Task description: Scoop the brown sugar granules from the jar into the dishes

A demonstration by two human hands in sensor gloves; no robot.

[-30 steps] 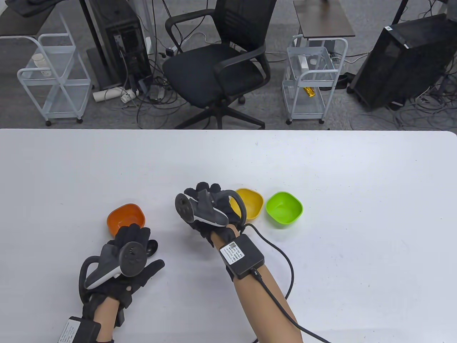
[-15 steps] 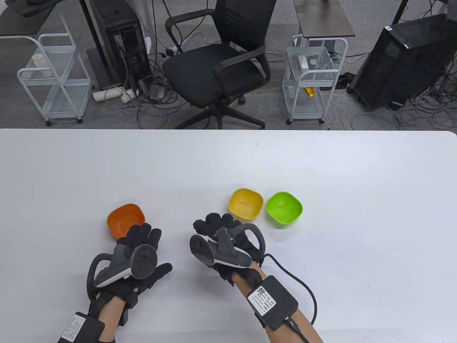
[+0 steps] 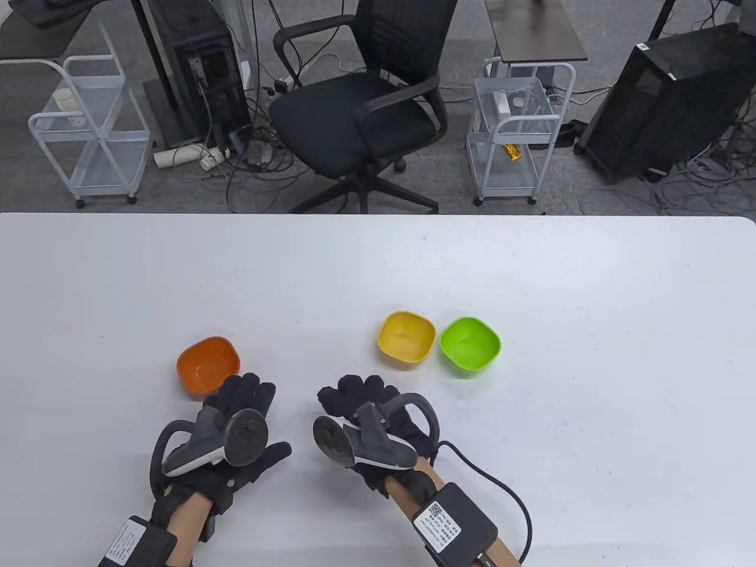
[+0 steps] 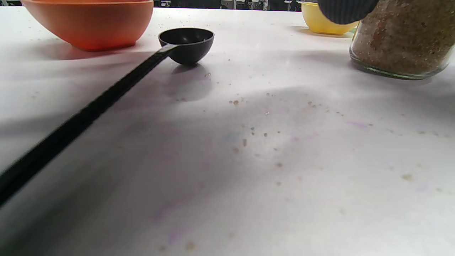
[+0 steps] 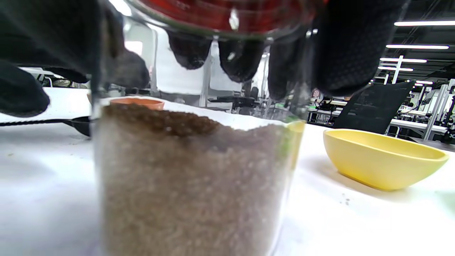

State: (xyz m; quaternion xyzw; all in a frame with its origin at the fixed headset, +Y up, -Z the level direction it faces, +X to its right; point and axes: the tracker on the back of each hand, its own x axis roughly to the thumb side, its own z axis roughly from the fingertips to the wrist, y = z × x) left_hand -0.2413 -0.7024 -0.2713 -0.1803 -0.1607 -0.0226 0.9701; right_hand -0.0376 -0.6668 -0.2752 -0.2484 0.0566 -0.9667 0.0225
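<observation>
1. The glass jar [image 5: 192, 160] stands on the white table [image 3: 531, 266], hidden under the right hand [image 3: 369, 413] in the table view. Taking the jar as the landmark: the yellow dish [image 3: 406, 336] sits just beyond it to the right, the green dish [image 3: 470, 345] farther right beside the yellow one, and the orange dish [image 3: 208, 364] off to its left.

2. The right hand's fingers [image 5: 341, 49] curl down round the jar's upper part near the red lid [image 5: 227, 14]; it has a firm hold from above.

3. The jar looks well over half full of brown sugar [image 5: 185, 177], so I'd judge it fairly heavy. Being glass, it is hard, smooth and breakable. A grip round the body should steady it better than one at the lid, which still has to come off.

4. The black scoop [image 4: 186, 44] lies left of the jar, its bowl beside the orange dish and its long thin handle running back toward the left hand [image 3: 227, 434]. It looks light and stiff; best pinched on the handle, toward its end.

5. The left hand seems loosely spread over the table; whether it touches the handle I cannot tell.

6. Loose granules [image 4: 249, 131] dot the table left of the jar, so the sugar spills readily.
</observation>
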